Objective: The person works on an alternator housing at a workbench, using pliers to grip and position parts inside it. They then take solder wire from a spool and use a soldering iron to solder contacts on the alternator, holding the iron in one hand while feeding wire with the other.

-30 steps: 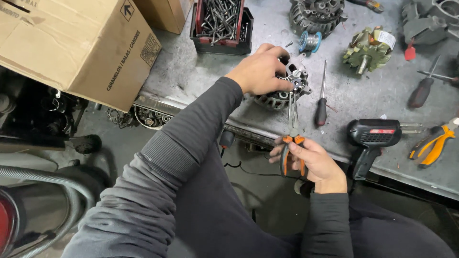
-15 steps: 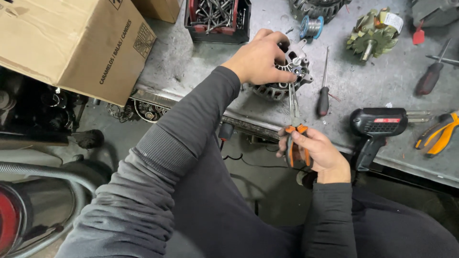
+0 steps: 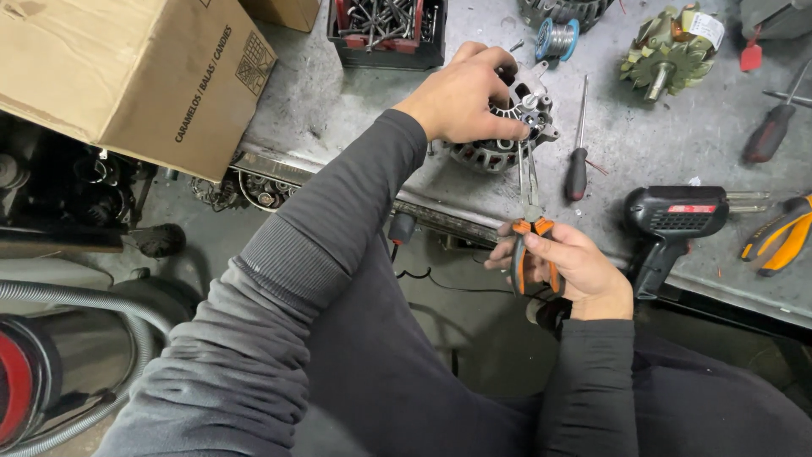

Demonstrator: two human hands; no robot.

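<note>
**benchwatcher:** From where I'm standing, the left hand (image 3: 461,97) is clamped over the top of the alternator housing (image 3: 499,127), pinning it down. The right hand (image 3: 571,271) is wrapped tight round the orange handles of the long-nose pliers (image 3: 531,211), nose poked up into the housing right under the left fingertips. The housing sits close to the front edge of the worktop (image 3: 355,110).

**sparkyfan:** So what bites first?

**benchwatcher:** I'd say the pliers slipping. If the nose lets go under a pull, it could jab those fingertips, or the right hand flies back off the bench. A hard tug could also drag the housing over the edge, since there's only a thin strip of bench in front of it.

**sparkyfan:** Any elbow room?

**benchwatcher:** Not much on the right. A black-handled screwdriver (image 3: 578,165) lies just beside the housing, the black soldering gun (image 3: 672,220) beyond it, and orange-handled pliers (image 3: 778,237) by the far side. Behind are a solder spool (image 3: 558,38) and a tray of sockets (image 3: 385,30). Left is freer until the cardboard box (image 3: 127,76).
</note>
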